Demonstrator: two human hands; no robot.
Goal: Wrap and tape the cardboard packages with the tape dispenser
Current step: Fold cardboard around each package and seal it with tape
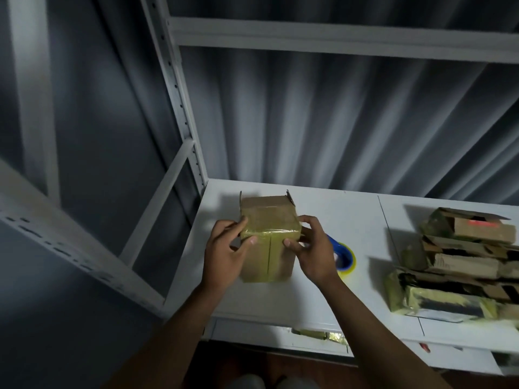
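Upright on the white shelf top (pixel 323 209), a tall brown cardboard box (pixel 268 240): matte corrugated sides, a dark vertical seam down the near face, two small torn flap ears poking up at the far top corners. Glossy yellowish tape banded across the top face and over the near upper edge, wrinkled and shiny against the dull board.

Gripped from both sides. Left hand (pixel 224 254) against the box's left side, thumb hooked over the top left edge, one curled fingertip pressed on the near face just below the tape band. Right hand (pixel 314 251) against the box's right side, fingers bent, index up at the top right corner, thumb tip pressed on the near face beside the seam. Both pairs of fingers curled round the box's upper corners, not spread flat.

Just right of the box, partly hidden behind the right wrist: a round tape roll (pixel 344 261), blue core inside a pale yellow translucent ring, lying flat. Well to the right of the box, a loose heap of taped packages (pixel 460 262), crumpled brown card with black patches and shiny yellowish film, one bearing a red mark. Behind the box, corrugated grey metal wall (pixel 323 116); left of the box, a white perforated steel upright (pixel 179 108).
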